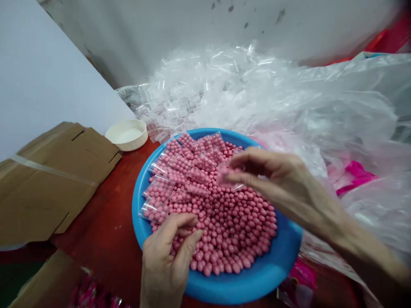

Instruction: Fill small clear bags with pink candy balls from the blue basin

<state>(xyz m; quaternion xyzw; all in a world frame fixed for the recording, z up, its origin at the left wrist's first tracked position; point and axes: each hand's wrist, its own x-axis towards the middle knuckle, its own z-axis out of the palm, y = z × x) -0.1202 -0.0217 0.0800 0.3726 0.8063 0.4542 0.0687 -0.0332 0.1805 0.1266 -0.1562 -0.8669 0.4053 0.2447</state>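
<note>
A blue basin (257,282) on a red table holds a heap of pink round candies (237,226). Several small clear bags filled with the candies (180,171) lie on its far left part. My right hand (272,171) hovers over the basin, its fingers pinched on one small filled bag (228,179). At the basin's near edge my left hand (167,256) rests with fingers curled together into the candies. What the fingers hold is hidden.
A big pile of empty clear bags and plastic sheeting (257,90) lies behind and right of the basin. A white shallow bowl (126,134) stands at the back left. Flattened cardboard (48,179) lies on the left, with more at the lower left corner. Pink packets (356,173) show under the plastic.
</note>
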